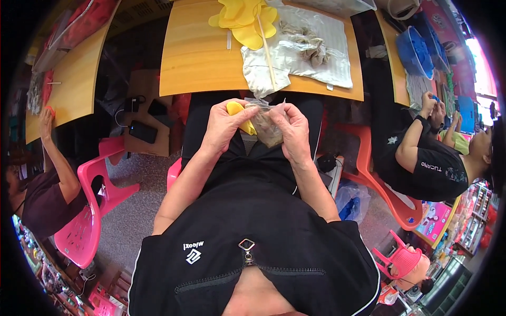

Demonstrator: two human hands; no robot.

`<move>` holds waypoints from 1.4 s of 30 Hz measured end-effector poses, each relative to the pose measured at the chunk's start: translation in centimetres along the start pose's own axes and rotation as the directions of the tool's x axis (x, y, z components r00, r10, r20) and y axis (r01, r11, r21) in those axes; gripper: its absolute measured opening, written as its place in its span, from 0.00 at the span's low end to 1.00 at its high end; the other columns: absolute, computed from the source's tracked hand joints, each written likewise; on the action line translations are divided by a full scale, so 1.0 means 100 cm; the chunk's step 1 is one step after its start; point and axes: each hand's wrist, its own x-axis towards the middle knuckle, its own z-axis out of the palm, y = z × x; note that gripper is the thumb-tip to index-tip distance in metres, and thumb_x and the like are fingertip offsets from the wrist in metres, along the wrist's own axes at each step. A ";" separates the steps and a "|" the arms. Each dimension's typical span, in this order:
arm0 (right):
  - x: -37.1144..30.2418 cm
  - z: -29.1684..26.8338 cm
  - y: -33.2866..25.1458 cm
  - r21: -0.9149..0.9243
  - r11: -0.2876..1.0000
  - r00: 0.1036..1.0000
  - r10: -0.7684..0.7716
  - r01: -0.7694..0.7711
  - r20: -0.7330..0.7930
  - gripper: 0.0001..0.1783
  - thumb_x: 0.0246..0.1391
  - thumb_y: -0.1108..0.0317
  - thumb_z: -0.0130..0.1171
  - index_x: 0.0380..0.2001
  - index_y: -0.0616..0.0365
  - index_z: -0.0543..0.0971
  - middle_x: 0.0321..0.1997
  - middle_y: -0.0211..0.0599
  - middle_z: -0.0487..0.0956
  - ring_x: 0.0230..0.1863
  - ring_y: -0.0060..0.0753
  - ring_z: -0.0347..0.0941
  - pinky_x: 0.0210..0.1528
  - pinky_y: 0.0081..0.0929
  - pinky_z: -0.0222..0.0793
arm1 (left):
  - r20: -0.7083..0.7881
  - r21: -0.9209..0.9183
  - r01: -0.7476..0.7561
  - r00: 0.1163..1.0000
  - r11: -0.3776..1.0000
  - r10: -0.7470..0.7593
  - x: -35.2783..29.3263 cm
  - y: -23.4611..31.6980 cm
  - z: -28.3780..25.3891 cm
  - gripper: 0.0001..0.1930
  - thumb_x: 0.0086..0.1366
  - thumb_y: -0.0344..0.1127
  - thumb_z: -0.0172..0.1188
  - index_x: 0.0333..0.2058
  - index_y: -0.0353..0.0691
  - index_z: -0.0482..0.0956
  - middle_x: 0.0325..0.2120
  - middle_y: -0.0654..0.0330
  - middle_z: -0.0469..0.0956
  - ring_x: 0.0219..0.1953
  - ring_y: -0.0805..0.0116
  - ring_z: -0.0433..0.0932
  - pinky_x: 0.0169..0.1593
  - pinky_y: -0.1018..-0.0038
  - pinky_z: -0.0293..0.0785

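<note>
Over my lap, close to the table's front edge, both hands hold a small clear plastic bag (270,131) by its top. Brownish-grey stuff fills it; I cannot make out what that is. My left hand (224,125) pinches the bag's left upper corner, and a yellow felt-like piece (243,119) is also caught in its fingers. My right hand (293,130) grips the opposite upper corner between thumb and fingers. Just beyond lie a white cloth (263,68) and a thin wooden stick (268,52) on the wooden table (200,58).
Yellow scalloped pieces (242,21) lie at the table's far side. A clear plastic sheet (332,58) carries brownish bundles (311,45). Co-workers sit left (47,195) and right (427,158). Nearby stand a pink chair (92,210) and an orange chair (369,174).
</note>
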 end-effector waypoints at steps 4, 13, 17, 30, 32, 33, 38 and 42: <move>0.001 -0.002 0.003 0.063 0.997 0.999 0.047 -0.046 -0.020 0.05 0.56 0.70 0.58 0.33 0.60 0.75 0.33 0.32 0.79 0.32 0.17 0.73 0.37 0.17 0.71 | -0.003 0.003 0.034 0.999 0.999 -0.034 0.001 -0.003 -0.001 0.07 0.57 0.31 0.66 0.31 0.35 0.79 0.25 0.66 0.77 0.26 0.83 0.73 0.30 0.85 0.69; 0.000 -0.009 0.006 0.111 0.985 0.989 0.135 -0.128 -0.061 0.07 0.58 0.67 0.57 0.33 0.60 0.75 0.31 0.30 0.77 0.30 0.18 0.73 0.33 0.18 0.72 | 0.008 -0.011 0.050 0.999 0.999 -0.050 0.000 -0.007 -0.001 0.10 0.58 0.35 0.65 0.34 0.35 0.79 0.25 0.66 0.78 0.26 0.82 0.73 0.30 0.85 0.69; 0.006 -0.022 -0.009 0.072 0.997 0.990 0.009 0.002 -0.143 0.06 0.58 0.69 0.55 0.33 0.60 0.76 0.30 0.29 0.77 0.29 0.19 0.73 0.32 0.19 0.72 | 0.027 -0.009 0.067 0.997 0.998 -0.067 0.001 0.007 -0.012 0.13 0.62 0.37 0.61 0.40 0.33 0.78 0.28 0.57 0.81 0.26 0.78 0.77 0.28 0.82 0.73; 0.017 -0.038 -0.042 0.103 0.985 0.965 -0.114 0.141 -0.235 0.06 0.58 0.69 0.56 0.34 0.61 0.76 0.33 0.33 0.79 0.31 0.23 0.76 0.30 0.23 0.76 | -0.158 -0.056 -0.012 0.987 0.998 0.003 0.005 0.018 -0.046 0.13 0.61 0.38 0.61 0.40 0.35 0.77 0.30 0.58 0.81 0.30 0.74 0.79 0.28 0.80 0.76; 0.016 -0.028 -0.036 0.099 0.990 0.980 -0.085 0.104 -0.182 0.06 0.58 0.69 0.55 0.33 0.61 0.76 0.32 0.32 0.78 0.30 0.21 0.75 0.30 0.23 0.76 | -0.152 -0.041 0.000 0.988 0.999 -0.007 0.005 0.017 -0.041 0.14 0.61 0.38 0.61 0.41 0.35 0.77 0.31 0.57 0.81 0.30 0.74 0.79 0.28 0.80 0.76; 0.016 -0.022 -0.034 0.089 0.991 0.985 -0.083 0.097 -0.148 0.06 0.58 0.69 0.55 0.33 0.61 0.75 0.32 0.31 0.78 0.30 0.21 0.75 0.30 0.22 0.76 | -0.107 -0.012 0.023 0.994 1.000 -0.025 0.005 0.017 -0.039 0.14 0.62 0.38 0.60 0.41 0.34 0.77 0.31 0.57 0.81 0.30 0.75 0.79 0.29 0.80 0.76; 0.018 -0.003 -0.018 0.101 0.995 0.999 -0.018 0.023 -0.048 0.06 0.58 0.69 0.56 0.34 0.62 0.75 0.33 0.30 0.77 0.32 0.18 0.74 0.31 0.20 0.74 | 0.130 0.155 0.140 0.978 0.978 -0.160 0.000 0.010 -0.018 0.14 0.62 0.38 0.60 0.42 0.35 0.78 0.32 0.60 0.81 0.31 0.77 0.78 0.30 0.81 0.75; 0.019 0.001 -0.001 0.100 0.995 0.996 0.021 -0.013 -0.084 0.06 0.58 0.69 0.56 0.35 0.61 0.75 0.33 0.27 0.76 0.34 0.14 0.70 0.38 0.15 0.68 | 0.221 0.324 0.179 0.941 0.929 -0.258 -0.002 -0.005 -0.007 0.15 0.57 0.37 0.66 0.39 0.34 0.79 0.27 0.64 0.79 0.27 0.78 0.77 0.28 0.81 0.74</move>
